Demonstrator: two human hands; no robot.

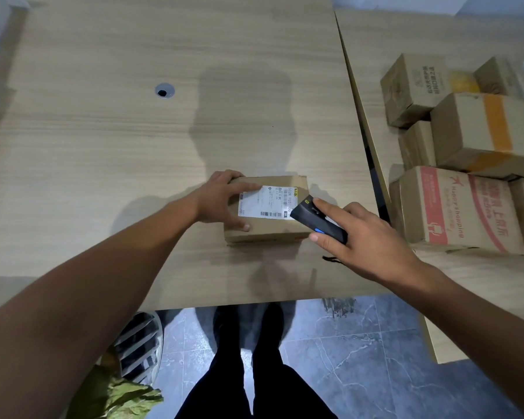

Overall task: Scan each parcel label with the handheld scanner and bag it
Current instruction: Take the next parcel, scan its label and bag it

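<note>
Centrally, near the front edge of a wooden table (103,146), a small cardboard parcel (273,229) is laid flat with its white label (265,202) facing up. Its left end is pressed by the left hand (221,198), fingers spread, the forefinger touching the label. At the parcel's right edge, a black handheld scanner (315,219) is gripped in the right hand (363,237) and pointed at the label. Other cardboard boxes (466,140) are stacked well to the right.

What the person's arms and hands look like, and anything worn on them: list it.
The left forearm and right forearm are bare to the frame edge, no sleeves showing. The left hand and right hand wear no gloves; no watch, ring or bracelet shows.
</note>
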